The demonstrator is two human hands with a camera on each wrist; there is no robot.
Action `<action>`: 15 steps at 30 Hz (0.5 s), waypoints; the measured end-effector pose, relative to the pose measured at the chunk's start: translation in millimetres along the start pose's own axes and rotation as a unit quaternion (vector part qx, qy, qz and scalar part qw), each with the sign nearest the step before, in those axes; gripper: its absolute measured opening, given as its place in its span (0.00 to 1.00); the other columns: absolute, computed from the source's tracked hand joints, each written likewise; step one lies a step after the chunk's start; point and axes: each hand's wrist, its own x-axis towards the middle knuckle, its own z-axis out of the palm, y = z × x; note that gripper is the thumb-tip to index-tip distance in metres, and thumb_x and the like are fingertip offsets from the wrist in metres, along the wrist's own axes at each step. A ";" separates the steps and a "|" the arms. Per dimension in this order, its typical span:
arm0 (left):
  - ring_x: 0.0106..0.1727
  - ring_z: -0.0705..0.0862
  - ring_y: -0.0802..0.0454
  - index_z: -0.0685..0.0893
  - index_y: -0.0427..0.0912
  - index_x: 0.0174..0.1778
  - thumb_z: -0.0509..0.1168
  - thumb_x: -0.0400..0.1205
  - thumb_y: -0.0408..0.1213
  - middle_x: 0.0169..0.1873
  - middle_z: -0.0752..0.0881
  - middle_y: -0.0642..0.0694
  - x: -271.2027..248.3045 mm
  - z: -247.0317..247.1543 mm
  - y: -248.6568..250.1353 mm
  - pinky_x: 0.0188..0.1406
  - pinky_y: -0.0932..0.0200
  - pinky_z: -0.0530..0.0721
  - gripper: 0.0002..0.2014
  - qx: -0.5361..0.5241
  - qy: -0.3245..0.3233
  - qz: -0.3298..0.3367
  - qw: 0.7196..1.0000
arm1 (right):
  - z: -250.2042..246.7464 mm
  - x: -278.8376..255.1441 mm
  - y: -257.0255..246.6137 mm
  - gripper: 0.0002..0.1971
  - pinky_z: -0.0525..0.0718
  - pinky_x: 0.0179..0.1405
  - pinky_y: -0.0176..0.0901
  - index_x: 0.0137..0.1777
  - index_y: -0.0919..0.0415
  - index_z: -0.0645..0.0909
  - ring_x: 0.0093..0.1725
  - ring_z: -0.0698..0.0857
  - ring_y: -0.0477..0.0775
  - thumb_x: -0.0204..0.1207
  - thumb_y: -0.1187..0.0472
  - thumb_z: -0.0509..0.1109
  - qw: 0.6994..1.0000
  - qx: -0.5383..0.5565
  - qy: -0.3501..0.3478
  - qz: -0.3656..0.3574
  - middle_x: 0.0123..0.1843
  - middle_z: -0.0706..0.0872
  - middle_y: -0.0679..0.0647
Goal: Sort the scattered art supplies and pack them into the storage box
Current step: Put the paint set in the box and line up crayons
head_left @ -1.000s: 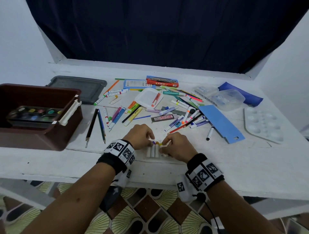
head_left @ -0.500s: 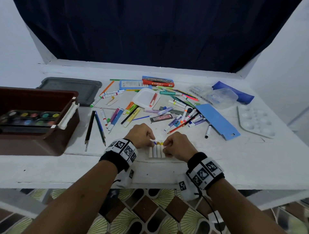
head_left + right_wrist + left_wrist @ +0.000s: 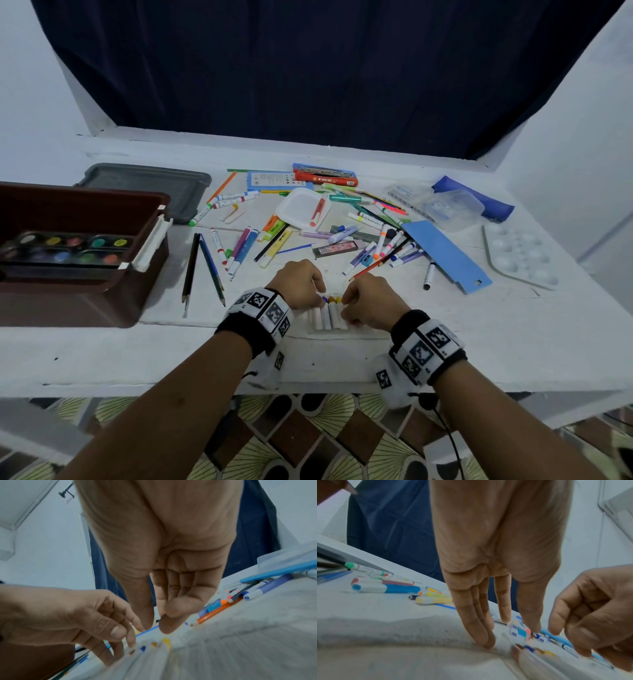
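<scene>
A short row of white crayons (image 3: 328, 315) (image 3: 529, 649) (image 3: 154, 644) with coloured tips lies in a clear sleeve near the table's front edge. My left hand (image 3: 301, 284) (image 3: 508, 635) stands at the row's left end, its straight fingers (image 3: 485, 641) touching the table and the tips. My right hand (image 3: 368, 298) (image 3: 155, 627) is at the right end. Its thumb and forefinger are pinched together just above the yellow tip, apparently on the sleeve's edge. The brown storage box (image 3: 85, 200) sits at the left with a paint set (image 3: 68, 248) inside.
A grey lid (image 3: 147, 185) lies behind the box. Pencils (image 3: 202, 267) lie beside it. Several markers (image 3: 376, 240), a blue card (image 3: 445, 253), a clear container (image 3: 448, 209), a blue pouch (image 3: 479, 198) and a white mixing palette (image 3: 520, 253) spread across the back and right.
Both hands have stayed at the crayon row with only small finger shifts. The row looks one crayon wider than a second ago. The head view has drifted slightly.
</scene>
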 end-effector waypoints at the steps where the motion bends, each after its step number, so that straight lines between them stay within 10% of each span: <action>1: 0.47 0.80 0.55 0.89 0.48 0.50 0.80 0.71 0.43 0.42 0.82 0.55 -0.9 -3.6 -0.8 0.45 0.61 0.76 0.14 -0.001 -0.011 0.006 1.000 | -2.8 -0.5 -0.7 0.09 0.89 0.34 0.41 0.49 0.65 0.85 0.30 0.87 0.49 0.70 0.65 0.79 1.000 0.005 0.003 0.002 0.38 0.87 0.55; 7: 0.46 0.82 0.56 0.89 0.44 0.55 0.75 0.76 0.45 0.43 0.83 0.53 -7.4 -41.2 -24.7 0.46 0.63 0.76 0.14 -0.029 0.022 0.012 0.999 | -22.6 5.3 -15.3 0.06 0.80 0.27 0.34 0.46 0.64 0.87 0.30 0.89 0.47 0.73 0.62 0.77 0.998 0.019 0.046 -0.030 0.36 0.89 0.52; 15: 0.53 0.87 0.45 0.91 0.40 0.36 0.66 0.77 0.32 0.45 0.91 0.44 9.8 -83.8 -68.4 0.55 0.52 0.85 0.09 -0.080 0.146 -0.062 0.984 | -23.4 52.7 -69.8 0.08 0.79 0.28 0.36 0.39 0.63 0.87 0.32 0.89 0.51 0.76 0.58 0.75 0.995 0.021 0.019 -0.095 0.32 0.89 0.53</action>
